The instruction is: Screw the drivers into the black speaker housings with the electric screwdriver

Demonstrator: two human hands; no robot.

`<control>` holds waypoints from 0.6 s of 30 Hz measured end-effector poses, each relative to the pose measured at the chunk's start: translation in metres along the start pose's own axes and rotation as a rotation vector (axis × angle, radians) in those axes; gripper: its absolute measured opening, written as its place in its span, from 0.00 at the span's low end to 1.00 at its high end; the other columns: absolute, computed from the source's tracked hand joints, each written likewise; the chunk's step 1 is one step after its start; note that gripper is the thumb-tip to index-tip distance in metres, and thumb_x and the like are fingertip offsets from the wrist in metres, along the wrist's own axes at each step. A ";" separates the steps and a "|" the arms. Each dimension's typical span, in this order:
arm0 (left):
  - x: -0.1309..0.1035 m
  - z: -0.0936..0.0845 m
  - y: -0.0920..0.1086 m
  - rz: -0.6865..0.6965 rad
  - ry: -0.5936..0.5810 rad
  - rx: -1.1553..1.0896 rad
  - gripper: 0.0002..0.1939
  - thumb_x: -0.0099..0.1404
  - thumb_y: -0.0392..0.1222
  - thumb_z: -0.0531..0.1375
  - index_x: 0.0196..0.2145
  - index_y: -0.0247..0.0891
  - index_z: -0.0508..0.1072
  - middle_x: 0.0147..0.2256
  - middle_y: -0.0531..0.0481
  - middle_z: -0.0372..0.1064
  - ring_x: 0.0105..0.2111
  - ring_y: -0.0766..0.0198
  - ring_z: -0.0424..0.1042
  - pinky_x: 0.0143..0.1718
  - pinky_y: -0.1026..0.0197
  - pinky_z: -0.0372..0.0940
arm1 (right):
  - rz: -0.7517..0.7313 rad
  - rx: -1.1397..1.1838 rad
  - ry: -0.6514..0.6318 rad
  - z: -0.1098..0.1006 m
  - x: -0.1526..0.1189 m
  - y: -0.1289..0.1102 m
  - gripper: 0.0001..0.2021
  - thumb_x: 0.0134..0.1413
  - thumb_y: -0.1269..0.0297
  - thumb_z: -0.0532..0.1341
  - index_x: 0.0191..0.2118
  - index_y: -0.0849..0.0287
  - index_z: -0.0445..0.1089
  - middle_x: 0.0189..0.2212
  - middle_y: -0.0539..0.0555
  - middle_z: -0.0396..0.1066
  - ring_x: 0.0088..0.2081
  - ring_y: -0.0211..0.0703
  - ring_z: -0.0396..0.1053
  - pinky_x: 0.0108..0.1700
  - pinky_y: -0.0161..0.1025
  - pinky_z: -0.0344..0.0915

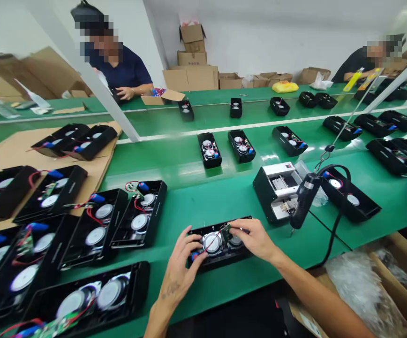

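Observation:
A black speaker housing (224, 261) with two round silver speakers lies on the green bench in front of me. My left hand (184, 258) is at its left end, fingers apart and curved over the edge, near a blue cylinder (194, 256) and red wires. My right hand (254, 237) pinches a small green circuit board (225, 232) over the right speaker (236, 241), which the board and fingers partly cover. The left speaker (212, 243) shows fully, with a red wire crossing it.
Several similar housings (140, 216) crowd the left. A black-and-silver device (277, 192) and a hanging electric screwdriver (305, 199) are at the right. Beyond the conveyor (175, 145), which carries more housings, two people work. Boxes with plastic bags (358, 281) stand lower right.

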State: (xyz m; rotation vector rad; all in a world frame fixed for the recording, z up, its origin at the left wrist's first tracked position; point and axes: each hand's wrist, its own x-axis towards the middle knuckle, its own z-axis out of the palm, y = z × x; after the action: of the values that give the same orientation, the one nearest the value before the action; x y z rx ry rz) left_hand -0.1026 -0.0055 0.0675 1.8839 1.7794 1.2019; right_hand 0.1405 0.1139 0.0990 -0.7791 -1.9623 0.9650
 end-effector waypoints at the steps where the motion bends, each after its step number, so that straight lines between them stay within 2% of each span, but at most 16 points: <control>1: -0.004 0.008 0.000 -0.027 0.020 -0.023 0.07 0.75 0.46 0.62 0.39 0.45 0.77 0.45 0.47 0.82 0.69 0.48 0.68 0.64 0.41 0.71 | 0.004 0.037 -0.028 -0.005 -0.001 0.000 0.07 0.71 0.65 0.66 0.47 0.55 0.84 0.41 0.53 0.87 0.39 0.44 0.85 0.43 0.37 0.79; 3: -0.014 0.026 0.004 -0.113 0.128 -0.046 0.10 0.78 0.43 0.57 0.38 0.44 0.75 0.40 0.47 0.81 0.70 0.50 0.66 0.64 0.43 0.71 | -0.103 0.039 -0.126 -0.013 -0.003 -0.003 0.07 0.70 0.65 0.67 0.48 0.54 0.84 0.38 0.51 0.87 0.37 0.42 0.84 0.41 0.37 0.77; 5: -0.021 0.040 0.013 -0.177 0.231 -0.037 0.07 0.78 0.42 0.57 0.41 0.44 0.74 0.42 0.47 0.80 0.71 0.50 0.65 0.65 0.43 0.69 | -0.279 -0.082 -0.253 -0.020 -0.007 -0.009 0.09 0.71 0.70 0.64 0.47 0.54 0.83 0.37 0.50 0.87 0.36 0.42 0.82 0.41 0.38 0.74; 7: -0.025 0.046 0.021 -0.149 0.257 -0.033 0.07 0.77 0.38 0.57 0.42 0.45 0.75 0.44 0.48 0.79 0.70 0.52 0.65 0.66 0.43 0.68 | -0.393 -0.279 -0.372 -0.023 -0.012 -0.015 0.12 0.70 0.74 0.62 0.47 0.54 0.82 0.37 0.50 0.86 0.37 0.43 0.80 0.40 0.40 0.71; 9: -0.025 0.042 0.027 -0.042 0.207 -0.019 0.12 0.76 0.33 0.56 0.36 0.45 0.75 0.46 0.49 0.78 0.72 0.53 0.62 0.67 0.42 0.67 | -0.404 -0.457 -0.465 -0.021 -0.017 -0.022 0.12 0.67 0.76 0.62 0.47 0.55 0.81 0.37 0.50 0.85 0.37 0.43 0.78 0.38 0.42 0.67; 11: -0.020 0.030 0.031 0.076 0.127 0.024 0.18 0.75 0.29 0.54 0.29 0.43 0.74 0.48 0.49 0.77 0.75 0.51 0.57 0.69 0.39 0.65 | -0.378 -0.564 -0.535 -0.016 -0.021 -0.027 0.11 0.66 0.76 0.63 0.47 0.57 0.80 0.36 0.52 0.84 0.37 0.44 0.76 0.37 0.43 0.65; 12: -0.017 0.024 0.033 0.121 0.080 0.055 0.19 0.74 0.28 0.54 0.29 0.43 0.75 0.50 0.48 0.77 0.75 0.49 0.56 0.70 0.37 0.63 | -0.364 -0.603 -0.553 -0.012 -0.023 -0.028 0.09 0.67 0.76 0.63 0.47 0.58 0.79 0.36 0.53 0.84 0.37 0.45 0.76 0.37 0.44 0.64; 15: -0.008 0.005 0.040 0.204 -0.109 0.160 0.14 0.72 0.29 0.56 0.41 0.44 0.79 0.55 0.45 0.76 0.76 0.42 0.55 0.73 0.26 0.56 | -0.332 -0.672 -0.587 0.000 -0.026 -0.030 0.07 0.70 0.74 0.61 0.43 0.60 0.78 0.34 0.54 0.82 0.36 0.46 0.75 0.37 0.45 0.63; 18: -0.003 -0.003 0.041 0.267 -0.295 0.273 0.14 0.70 0.39 0.65 0.53 0.43 0.77 0.58 0.42 0.75 0.75 0.34 0.54 0.72 0.21 0.53 | -0.317 -0.675 -0.655 0.006 -0.026 -0.029 0.07 0.71 0.73 0.61 0.43 0.60 0.78 0.35 0.53 0.82 0.37 0.46 0.76 0.37 0.45 0.63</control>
State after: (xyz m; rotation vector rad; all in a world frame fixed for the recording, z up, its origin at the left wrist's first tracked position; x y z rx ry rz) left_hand -0.0761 -0.0174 0.0967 2.3725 1.6350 0.7283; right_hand 0.1434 0.0763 0.1107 -0.4885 -2.9487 0.3633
